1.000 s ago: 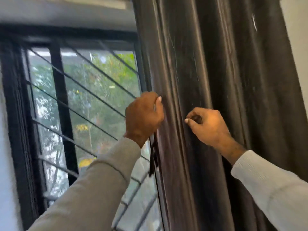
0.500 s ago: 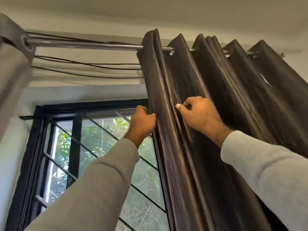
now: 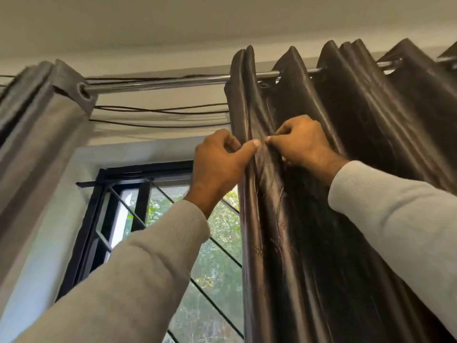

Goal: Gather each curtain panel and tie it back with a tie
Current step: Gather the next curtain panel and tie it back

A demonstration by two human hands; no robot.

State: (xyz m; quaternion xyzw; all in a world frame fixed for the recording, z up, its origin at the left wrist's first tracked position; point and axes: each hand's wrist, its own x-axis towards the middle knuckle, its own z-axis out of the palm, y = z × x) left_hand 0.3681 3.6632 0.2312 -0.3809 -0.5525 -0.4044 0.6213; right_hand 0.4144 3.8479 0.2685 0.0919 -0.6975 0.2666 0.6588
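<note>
Far left: grey curtain panel bunched on the chrome curtain rod, folds packed close. Dark cables sag along the wall under the rod. Below them, black-framed window with diagonal grille bars, greenery outside. Left hand, grey sleeve, raised to the leading edge of the dark brown satin curtain panel; thumb pressed across the front of the edge fold, fingers curled behind it, pinching. Right hand just beside it, thumb tips almost meeting, fingers curled, gripping the next fold. Brown panel hangs in loose pleats rightward; no tie on it in view.
</note>
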